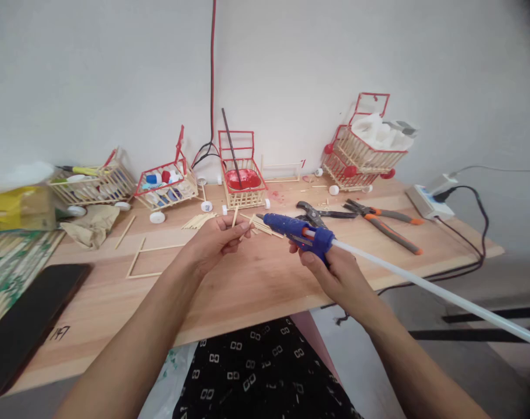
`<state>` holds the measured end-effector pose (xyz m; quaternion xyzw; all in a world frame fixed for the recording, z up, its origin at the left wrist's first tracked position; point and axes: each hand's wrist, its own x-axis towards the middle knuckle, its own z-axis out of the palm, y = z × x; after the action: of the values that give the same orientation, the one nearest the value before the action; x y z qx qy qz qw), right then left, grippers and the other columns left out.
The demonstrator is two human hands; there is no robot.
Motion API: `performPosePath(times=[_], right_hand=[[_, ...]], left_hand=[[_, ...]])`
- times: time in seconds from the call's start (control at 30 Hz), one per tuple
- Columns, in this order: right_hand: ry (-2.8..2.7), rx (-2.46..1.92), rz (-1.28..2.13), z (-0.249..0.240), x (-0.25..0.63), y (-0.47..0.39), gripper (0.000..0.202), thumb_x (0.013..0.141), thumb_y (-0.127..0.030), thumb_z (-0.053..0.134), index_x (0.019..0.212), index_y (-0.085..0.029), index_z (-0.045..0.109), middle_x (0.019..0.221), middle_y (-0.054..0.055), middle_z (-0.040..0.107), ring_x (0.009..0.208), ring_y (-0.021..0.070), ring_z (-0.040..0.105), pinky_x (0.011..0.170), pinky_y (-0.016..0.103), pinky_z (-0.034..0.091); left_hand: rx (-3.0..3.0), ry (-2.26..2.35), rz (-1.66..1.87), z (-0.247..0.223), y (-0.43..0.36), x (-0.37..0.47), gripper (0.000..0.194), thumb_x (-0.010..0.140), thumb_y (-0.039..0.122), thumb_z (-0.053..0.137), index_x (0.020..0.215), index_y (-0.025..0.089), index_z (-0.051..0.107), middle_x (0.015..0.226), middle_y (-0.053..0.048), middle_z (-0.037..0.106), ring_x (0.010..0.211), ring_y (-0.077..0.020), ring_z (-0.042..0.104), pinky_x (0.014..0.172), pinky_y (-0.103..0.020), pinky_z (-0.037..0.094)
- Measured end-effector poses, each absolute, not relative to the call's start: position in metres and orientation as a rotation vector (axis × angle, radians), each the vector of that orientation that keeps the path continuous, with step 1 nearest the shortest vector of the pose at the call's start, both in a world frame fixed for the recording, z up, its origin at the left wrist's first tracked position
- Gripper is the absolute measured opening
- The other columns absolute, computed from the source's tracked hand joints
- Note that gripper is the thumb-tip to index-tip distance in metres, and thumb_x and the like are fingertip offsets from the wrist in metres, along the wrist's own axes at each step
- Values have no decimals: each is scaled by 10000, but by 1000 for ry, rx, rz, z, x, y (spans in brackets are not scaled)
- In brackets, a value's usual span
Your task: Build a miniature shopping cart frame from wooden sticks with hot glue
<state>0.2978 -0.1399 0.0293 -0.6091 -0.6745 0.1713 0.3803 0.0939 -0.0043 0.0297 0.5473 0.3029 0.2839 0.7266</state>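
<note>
Between its thumb and fingers, my left hand pinches short thin wooden sticks above the table's middle. My right hand is wrapped round a blue glue gun, whose nozzle points left, close to the sticks. A long white glue stick runs out of the gun's back toward the lower right. Behind my left hand lie loose short sticks. A wooden stick frame rests on the table, partly hidden by my left forearm.
Small stick carts with red trim, including one holding a red tray, line the wall. Pliers and a cutter lie behind the gun. A power strip sits right, a black phone left.
</note>
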Motion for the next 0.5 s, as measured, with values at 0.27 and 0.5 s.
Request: performPosePath(times=[0.27, 0.5], right_hand=[[-1751, -1539, 413, 30, 296, -138, 270, 945, -379, 432, 1039, -193, 605, 1001, 56, 660, 905, 196, 609, 802, 308, 466], [-1719, -1528, 463, 31, 296, -139, 298, 955, -387, 414, 1048, -191, 618, 1006, 67, 676, 920, 200, 613, 795, 309, 462]], left_hand=[[1243, 696, 638, 29, -4, 94, 260, 723, 359, 734, 737, 124, 623, 666, 10, 527, 462, -23, 273, 443, -211, 130], [1280, 795, 707, 29, -5, 95, 276, 677, 347, 767, 785, 128, 640, 654, 17, 533, 462, -24, 312, 440, -202, 176]])
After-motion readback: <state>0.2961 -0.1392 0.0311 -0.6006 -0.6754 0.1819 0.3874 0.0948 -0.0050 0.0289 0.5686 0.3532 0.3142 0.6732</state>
